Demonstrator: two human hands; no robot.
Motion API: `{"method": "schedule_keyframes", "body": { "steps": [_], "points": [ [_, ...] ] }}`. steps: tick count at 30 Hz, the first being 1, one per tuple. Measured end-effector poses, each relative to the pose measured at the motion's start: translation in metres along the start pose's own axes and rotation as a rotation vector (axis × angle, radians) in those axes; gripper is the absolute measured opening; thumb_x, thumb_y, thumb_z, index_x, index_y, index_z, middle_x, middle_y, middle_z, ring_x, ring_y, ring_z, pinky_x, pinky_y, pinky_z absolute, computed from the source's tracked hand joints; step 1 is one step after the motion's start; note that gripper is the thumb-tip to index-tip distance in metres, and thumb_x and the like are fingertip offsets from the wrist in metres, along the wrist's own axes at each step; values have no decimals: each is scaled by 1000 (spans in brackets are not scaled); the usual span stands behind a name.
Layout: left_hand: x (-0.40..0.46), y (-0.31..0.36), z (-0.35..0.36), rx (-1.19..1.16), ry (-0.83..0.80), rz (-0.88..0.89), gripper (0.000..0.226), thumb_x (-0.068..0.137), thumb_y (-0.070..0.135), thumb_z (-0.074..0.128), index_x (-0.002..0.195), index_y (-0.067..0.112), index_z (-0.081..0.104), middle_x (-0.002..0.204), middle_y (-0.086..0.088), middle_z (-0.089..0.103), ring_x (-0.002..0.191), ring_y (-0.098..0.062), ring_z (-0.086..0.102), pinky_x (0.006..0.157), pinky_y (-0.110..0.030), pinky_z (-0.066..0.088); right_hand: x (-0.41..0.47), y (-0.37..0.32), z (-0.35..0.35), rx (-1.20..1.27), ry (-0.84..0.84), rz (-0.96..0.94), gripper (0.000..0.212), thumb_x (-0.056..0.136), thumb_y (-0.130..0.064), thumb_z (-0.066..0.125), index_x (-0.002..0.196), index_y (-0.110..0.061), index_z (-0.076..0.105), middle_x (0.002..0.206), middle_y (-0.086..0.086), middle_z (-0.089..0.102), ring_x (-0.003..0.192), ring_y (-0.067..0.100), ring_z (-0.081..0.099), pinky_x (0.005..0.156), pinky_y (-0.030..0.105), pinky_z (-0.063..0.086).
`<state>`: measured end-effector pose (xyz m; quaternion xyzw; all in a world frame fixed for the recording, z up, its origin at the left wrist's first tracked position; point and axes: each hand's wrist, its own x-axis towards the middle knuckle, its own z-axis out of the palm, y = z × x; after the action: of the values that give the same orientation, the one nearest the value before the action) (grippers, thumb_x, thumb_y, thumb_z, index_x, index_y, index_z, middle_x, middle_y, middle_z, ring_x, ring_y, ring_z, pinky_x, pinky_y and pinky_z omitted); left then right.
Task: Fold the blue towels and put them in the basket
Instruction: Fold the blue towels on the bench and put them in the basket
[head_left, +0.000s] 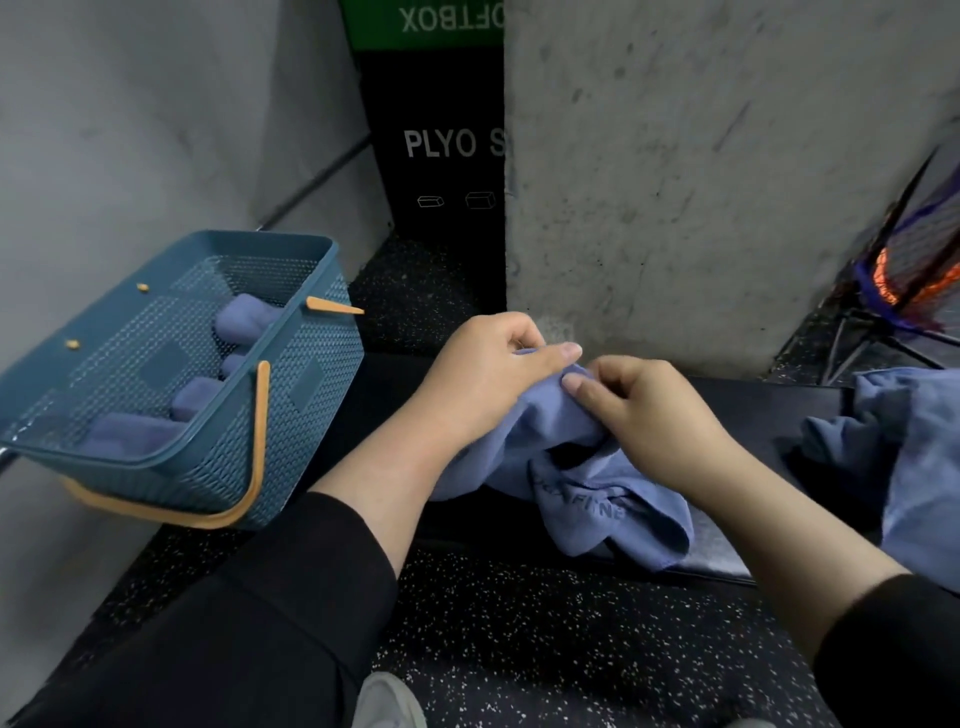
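Both pinching one bunched top edge of towel (566, 467): left hand (488, 374) and right hand (644, 415) nearly touching, cloth drooping onto bench (779, 405). Basket (171, 374) off left, nearer left hand.

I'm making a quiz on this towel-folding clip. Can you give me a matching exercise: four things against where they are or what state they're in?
Things:
1. basket
2. towel in the hands
3. loose towel pile
4. folded towels

Places or states:
A. inside the basket
B. far right, on the dark mat
C. pinched by both hands
D. far left, tilted

Pairs: 1-D, 2-C, 3-B, 4-A
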<state>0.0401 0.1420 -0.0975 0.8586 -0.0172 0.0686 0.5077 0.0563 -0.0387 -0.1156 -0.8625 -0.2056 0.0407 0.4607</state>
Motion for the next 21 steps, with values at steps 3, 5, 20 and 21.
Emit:
{"method": "schedule_keyframes", "body": {
  "steps": [3,5,20,21],
  "points": [
    [-2,-7,-11,43,-87,-40,25,87,28,77,82,6,65,70,-4,63,65,-10,52,63,-33,43,4,2,-10,46,145,105,45,99,-36,57,68,-4,50,57,-1,42,56,13,37,55,33,34],
    [-5,-12,-17,64,-50,-74,22,93,24,69,80,6,66,68,-5,59,64,-9,47,61,-31,38,6,5,-21,118,210,166,44,99,-35,56,64,-11,45,54,-4,39,53,12,35,55,33,32],
    [-19,14,-8,55,-202,-40,30,83,20,81,66,13,57,63,5,50,59,-6,42,56,-25,33,-6,-21,-42,-16,186,79,39,99,-28,56,72,0,51,56,-1,41,52,9,32,48,29,28],
    [-21,8,-12,204,-207,-55,39,83,21,80,60,17,48,59,5,43,57,-7,36,53,-26,27,-7,-21,-49,-20,215,90,39,99,-28,54,76,2,54,58,1,43,53,10,34,50,30,28]
  ]
}}
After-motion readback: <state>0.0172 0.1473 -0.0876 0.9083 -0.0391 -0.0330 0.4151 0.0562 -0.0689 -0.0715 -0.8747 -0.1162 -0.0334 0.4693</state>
